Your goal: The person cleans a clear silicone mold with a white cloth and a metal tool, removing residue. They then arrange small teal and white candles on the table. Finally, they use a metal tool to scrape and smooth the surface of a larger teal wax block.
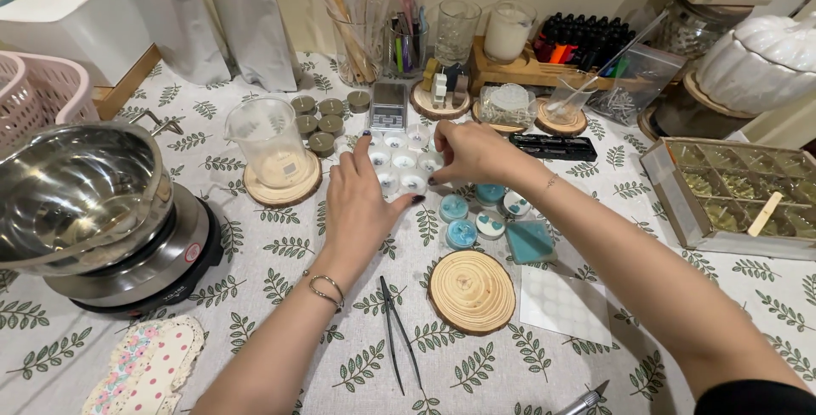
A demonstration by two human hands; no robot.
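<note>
Head-camera view: a cluster of small white candle cups (pixel 399 160) is seen grouped in rows on the leaf-printed tabletop (pixel 255 237), evidently so that they can be handled together. The left hand (pixel 361 207) is laid flat beside the cluster, its grip open, fingers spread and touching the nearest cups as if to steady them. The right hand (pixel 476 153) is reached across from the right, wrist bent, fingertips pinched at the edge of one cup; whether the cup is gripped cannot be told. Blue-filled cups (pixel 476 215) are set just beside, a wooden coaster (pixel 472 292) and tweezers (pixel 398 330) nearer, and a steel bowl (pixel 76 194) is kept on a hotplate at far left.
</note>
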